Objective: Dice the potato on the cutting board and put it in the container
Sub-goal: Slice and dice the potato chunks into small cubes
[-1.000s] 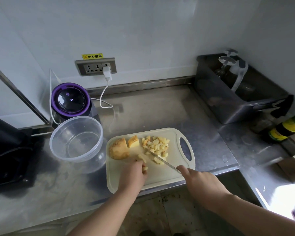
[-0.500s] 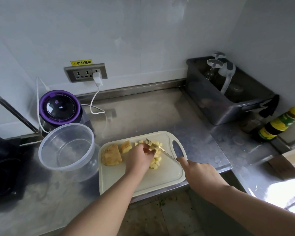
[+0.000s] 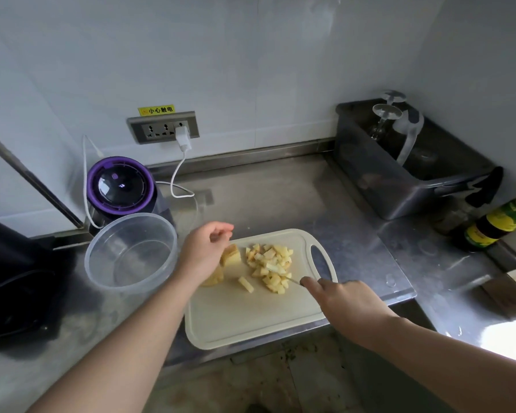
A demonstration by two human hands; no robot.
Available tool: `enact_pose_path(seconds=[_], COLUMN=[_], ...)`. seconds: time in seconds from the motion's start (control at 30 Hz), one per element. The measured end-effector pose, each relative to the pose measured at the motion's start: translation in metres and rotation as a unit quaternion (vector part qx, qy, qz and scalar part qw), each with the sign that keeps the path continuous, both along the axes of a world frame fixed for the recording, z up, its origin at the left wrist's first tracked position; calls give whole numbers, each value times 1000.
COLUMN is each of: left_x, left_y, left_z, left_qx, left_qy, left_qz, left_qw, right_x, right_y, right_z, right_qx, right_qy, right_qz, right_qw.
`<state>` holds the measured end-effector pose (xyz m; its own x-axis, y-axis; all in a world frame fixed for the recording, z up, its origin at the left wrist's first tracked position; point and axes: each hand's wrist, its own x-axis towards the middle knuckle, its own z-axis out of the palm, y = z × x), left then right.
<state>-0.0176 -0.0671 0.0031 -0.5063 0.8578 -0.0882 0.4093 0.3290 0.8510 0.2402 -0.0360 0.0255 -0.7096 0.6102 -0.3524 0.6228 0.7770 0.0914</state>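
A cream cutting board (image 3: 242, 320) lies at the counter's front edge. On it sits a pile of diced potato (image 3: 271, 267), one loose stick (image 3: 246, 284), and two larger uncut chunks (image 3: 230, 256), one partly hidden under my left wrist. My left hand (image 3: 204, 248) hovers over the board's far left corner, fingers loosely curled, holding nothing. My right hand (image 3: 340, 296) grips a knife (image 3: 292, 280) whose blade lies against the near side of the pile. A clear round plastic container (image 3: 130, 251) stands empty left of the board.
A purple-lidded appliance (image 3: 120, 186) sits behind the container, with a white charger cable (image 3: 178, 177) running to the wall socket. A dark bin (image 3: 399, 174) with glassware stands at the back right, a sauce bottle (image 3: 495, 222) beside it. A black object (image 3: 9, 281) fills the left.
My left hand lifted off the diced pile and moved back-left toward the board's corner. The knife swung down to the pile's near side. One stick now lies apart from the pile.
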Motion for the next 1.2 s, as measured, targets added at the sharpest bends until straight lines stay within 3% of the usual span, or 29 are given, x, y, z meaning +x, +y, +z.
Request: enact_pose_path(seconds=[0.13, 0.23, 0.3, 0.8, 1.2], left_x=[-10, -4, 1, 12, -14], left_y=[-6, -10, -11, 2, 10], left_z=[24, 17, 5, -47, -30], left_qx=[-112, -214, -243, -289, -197], left_qy=[39, 141, 163, 300, 336], left_qz=[-213, -307, -336, -367, -292], left_qw=[970, 916, 895, 832, 873], right_x=[-16, -27, -30, -34, 6], right_y=[-13, -24, -28, -19, 22], right_z=[-2, -8, -13, -15, 9], right_qx=[-25, -40, -40, -49, -21], right_qy=[-10, -25, -34, -49, 10], right_qz=[66, 97, 106, 108, 55], right_qw=[997, 994, 993, 992, 998])
